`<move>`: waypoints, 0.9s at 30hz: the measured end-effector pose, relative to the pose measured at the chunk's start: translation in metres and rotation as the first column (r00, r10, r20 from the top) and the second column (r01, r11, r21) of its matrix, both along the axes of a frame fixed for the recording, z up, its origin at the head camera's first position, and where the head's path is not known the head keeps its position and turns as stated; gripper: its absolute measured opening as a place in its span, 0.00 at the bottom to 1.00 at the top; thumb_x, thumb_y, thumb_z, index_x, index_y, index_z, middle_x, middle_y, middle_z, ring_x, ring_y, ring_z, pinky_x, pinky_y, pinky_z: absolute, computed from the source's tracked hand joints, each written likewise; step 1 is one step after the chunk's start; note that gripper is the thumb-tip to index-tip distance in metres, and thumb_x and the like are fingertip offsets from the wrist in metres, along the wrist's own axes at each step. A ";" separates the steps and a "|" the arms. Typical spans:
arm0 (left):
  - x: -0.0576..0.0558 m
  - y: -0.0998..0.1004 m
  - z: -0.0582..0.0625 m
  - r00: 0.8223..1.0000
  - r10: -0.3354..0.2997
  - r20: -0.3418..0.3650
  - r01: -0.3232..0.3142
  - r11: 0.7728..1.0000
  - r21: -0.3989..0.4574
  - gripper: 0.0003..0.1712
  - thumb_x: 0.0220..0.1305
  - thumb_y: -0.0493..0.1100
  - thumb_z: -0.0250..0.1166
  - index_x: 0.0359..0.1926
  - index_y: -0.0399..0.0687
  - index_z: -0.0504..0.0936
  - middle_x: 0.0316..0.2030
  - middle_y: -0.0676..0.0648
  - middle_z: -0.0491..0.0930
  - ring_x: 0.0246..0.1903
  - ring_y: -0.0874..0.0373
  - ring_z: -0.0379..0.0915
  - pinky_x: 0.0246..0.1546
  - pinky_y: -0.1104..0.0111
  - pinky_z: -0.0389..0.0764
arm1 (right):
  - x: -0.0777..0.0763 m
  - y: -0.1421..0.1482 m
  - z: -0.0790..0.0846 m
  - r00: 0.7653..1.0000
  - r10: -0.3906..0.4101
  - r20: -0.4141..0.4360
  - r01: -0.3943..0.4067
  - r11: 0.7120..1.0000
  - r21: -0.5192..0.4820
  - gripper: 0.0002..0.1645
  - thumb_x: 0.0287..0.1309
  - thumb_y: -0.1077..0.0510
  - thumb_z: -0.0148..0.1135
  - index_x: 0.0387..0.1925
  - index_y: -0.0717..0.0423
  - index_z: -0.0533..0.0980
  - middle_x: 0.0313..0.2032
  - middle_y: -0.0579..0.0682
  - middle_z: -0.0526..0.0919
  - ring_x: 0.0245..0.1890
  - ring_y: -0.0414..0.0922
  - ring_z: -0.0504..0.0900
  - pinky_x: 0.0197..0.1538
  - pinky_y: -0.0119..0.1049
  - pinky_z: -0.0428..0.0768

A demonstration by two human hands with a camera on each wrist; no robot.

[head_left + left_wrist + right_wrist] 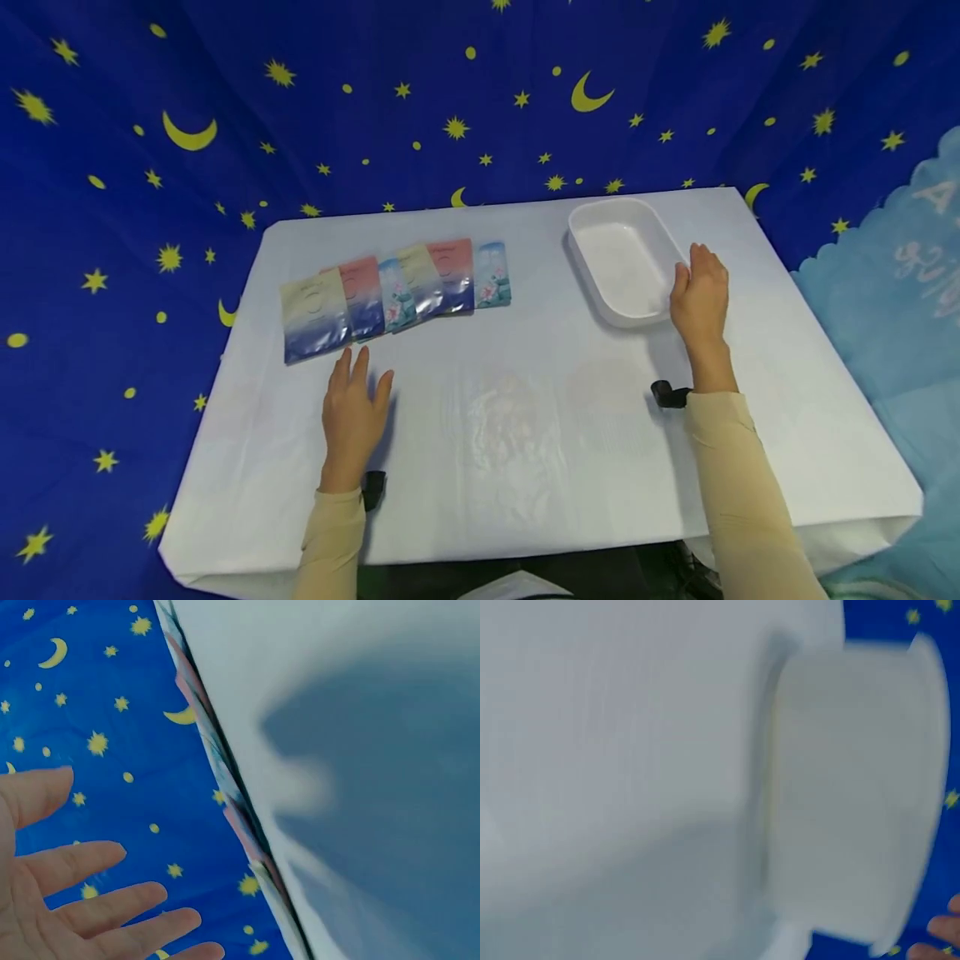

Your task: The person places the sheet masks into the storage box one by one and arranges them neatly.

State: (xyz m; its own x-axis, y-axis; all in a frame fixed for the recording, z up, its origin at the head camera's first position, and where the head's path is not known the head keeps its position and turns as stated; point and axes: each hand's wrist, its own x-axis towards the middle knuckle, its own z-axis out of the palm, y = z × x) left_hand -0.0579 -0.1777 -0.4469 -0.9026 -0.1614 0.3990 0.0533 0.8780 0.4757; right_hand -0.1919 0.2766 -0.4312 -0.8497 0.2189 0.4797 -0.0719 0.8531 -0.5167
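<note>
A dark-blue curtain (405, 50) with stars and moons runs from 9 round to 2 o'clock behind the white surface (555, 500); a paler blue cloth (885, 333) hangs at 3. Your sleeved forearms (750, 500) reach in from 7 and 5 o'clock. Your left hand (352, 421) hovers just below the packets (397, 292) — fingers straight and spread wide, aimed at 12, thumb apart toward 1. Your right hand (701, 300) is at 2 o'clock, beside the white tray (622, 254) and hiding some of its rim; its fingers extend toward 12, thumb apart — you can't tell whether they touch. The tray sits at 1 o'clock, long axis running 11 to 5. At 10 o'clock, at least six packets overlap in a slanting row, each pointing roughly 12 to 6.
</note>
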 end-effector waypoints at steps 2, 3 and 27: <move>0.002 -0.009 -0.002 0.999 0.051 0.013 -0.051 0.999 0.017 0.27 0.55 0.46 0.61 0.53 0.35 0.72 0.54 0.30 0.67 0.53 0.34 0.63 0.48 0.43 0.69 | -0.007 0.010 -0.006 0.995 -0.045 0.085 0.048 0.999 -0.026 0.24 0.62 0.61 0.44 0.56 0.72 0.63 0.55 0.70 0.66 0.59 0.62 0.62 0.66 0.48 0.57; 0.003 -0.014 -0.002 0.996 0.082 0.023 -0.083 0.996 0.024 0.26 0.56 0.46 0.61 0.52 0.35 0.73 0.54 0.30 0.68 0.52 0.35 0.64 0.48 0.43 0.70 | -0.009 0.014 -0.009 0.989 -0.062 0.131 0.067 0.997 -0.038 0.24 0.63 0.61 0.42 0.56 0.73 0.62 0.55 0.70 0.65 0.58 0.63 0.62 0.65 0.49 0.58; -0.064 -0.108 0.001 0.759 0.332 0.560 -0.427 0.903 0.044 0.30 0.62 0.49 0.47 0.53 0.25 0.67 0.48 0.23 0.64 0.50 0.30 0.60 0.45 0.42 0.68 | 0.049 -0.022 -0.016 0.894 -0.057 0.445 0.142 0.977 -0.160 0.23 0.62 0.59 0.40 0.58 0.60 0.65 0.55 0.63 0.68 0.52 0.70 0.64 0.53 0.62 0.66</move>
State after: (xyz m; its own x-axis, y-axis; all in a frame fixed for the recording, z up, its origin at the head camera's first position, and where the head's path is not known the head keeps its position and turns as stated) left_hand -0.1215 -0.2859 -0.4461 -0.8121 -0.5543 -0.1826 -0.5685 0.6809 0.4617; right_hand -0.1428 0.2549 -0.4474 -0.9325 0.3610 0.0093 0.2767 0.7307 -0.6241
